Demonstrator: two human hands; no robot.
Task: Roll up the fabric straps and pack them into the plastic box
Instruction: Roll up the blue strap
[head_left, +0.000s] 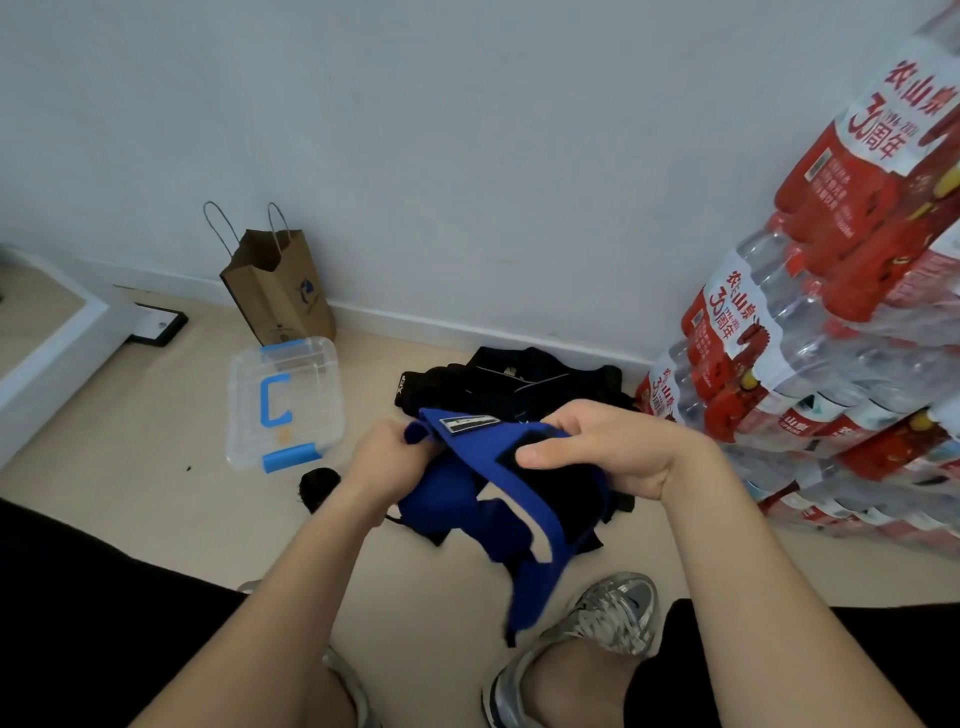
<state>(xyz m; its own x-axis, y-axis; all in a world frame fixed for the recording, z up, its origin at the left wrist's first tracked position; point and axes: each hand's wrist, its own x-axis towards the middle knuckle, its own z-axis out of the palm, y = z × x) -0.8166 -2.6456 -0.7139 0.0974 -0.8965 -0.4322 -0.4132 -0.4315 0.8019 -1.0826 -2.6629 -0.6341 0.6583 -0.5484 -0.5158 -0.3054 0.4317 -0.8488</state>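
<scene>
Holding blue strap (485, 449) between left hand (387, 460) and right hand (608, 449), both pinching it

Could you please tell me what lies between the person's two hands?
In the head view, the blue strap, bearing a small label, stretches from the left hand to the right hand; both hold it.

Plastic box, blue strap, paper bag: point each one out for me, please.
plastic box (311, 400), head view, on the clear lid.
blue strap (480, 449), head view, on the upper stretch of the flat band.
paper bag (280, 296), head view, on its brown front face.
</scene>
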